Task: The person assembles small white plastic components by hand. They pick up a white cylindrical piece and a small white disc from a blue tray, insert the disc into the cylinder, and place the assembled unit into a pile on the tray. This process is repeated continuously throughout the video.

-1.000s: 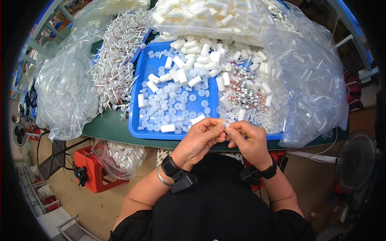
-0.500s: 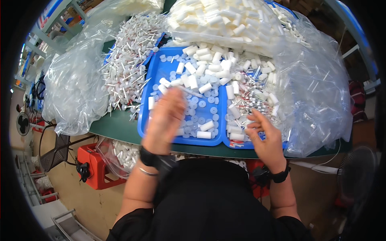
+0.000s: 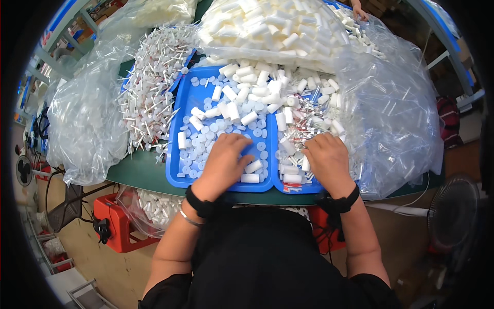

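My left hand (image 3: pixel 225 160) reaches into the left blue tray (image 3: pixel 175 160), thumb and bent fingers apart. Pale translucent plastic discs (image 3: pixel 198 150) lie beneath and around it. White foam-like cylinders (image 3: pixel 233 110) are scattered across the same tray, two of them close by my thumb. Over the right blue tray (image 3: pixel 304 188) my right hand (image 3: pixel 329 160) is bent downward, its fingers drawn together among thin metal pins (image 3: pixel 298 133) and more white cylinders. Whatever those fingertips pinch is hidden.
Beyond the trays lies a large clear bag (image 3: pixel 272 36) full of white cylinders. Pins fitted with discs form a heap (image 3: pixel 149 87) at left. Crumpled plastic bags (image 3: pixel 393 118) flank both sides. A red stool (image 3: pixel 116 221) stands below the table. Another person's hand (image 3: pixel 358 11) shows far right.
My left hand has come down and right into the discs; a thin white piece near it is no longer seen. My right hand has lowered onto the pins. Another person's hand has appeared at the back.
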{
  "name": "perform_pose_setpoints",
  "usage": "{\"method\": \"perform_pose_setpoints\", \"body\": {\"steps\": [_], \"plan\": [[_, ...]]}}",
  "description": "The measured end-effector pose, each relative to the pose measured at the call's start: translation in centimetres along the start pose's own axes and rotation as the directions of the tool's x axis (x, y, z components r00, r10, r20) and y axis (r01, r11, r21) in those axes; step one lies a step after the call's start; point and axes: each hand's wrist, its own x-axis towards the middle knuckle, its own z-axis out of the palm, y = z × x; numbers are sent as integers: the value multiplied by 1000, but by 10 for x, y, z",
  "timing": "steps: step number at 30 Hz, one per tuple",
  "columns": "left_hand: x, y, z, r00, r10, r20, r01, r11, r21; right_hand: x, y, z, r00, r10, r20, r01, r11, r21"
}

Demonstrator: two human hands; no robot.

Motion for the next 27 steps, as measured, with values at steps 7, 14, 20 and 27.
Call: {"method": "perform_pose_setpoints", "body": {"steps": [7,14,20,27], "plan": [[1,3,15,993,88,78,-104,967,232,-1,-2,0,992,94,-79,-83,987,141],[9,2,31,999,43,19,-46,987,156,-3,-11,-23,983,101,-152,-55,958,283],[9,3,27,995,3,-95,-15,992,-123,-10,-21,-32,979,160,-129,-87,891,445],[-2,24,0,878,-402,259,431,430,-793,-8,-40,-38,974,85,-211,27,877,480]]}}
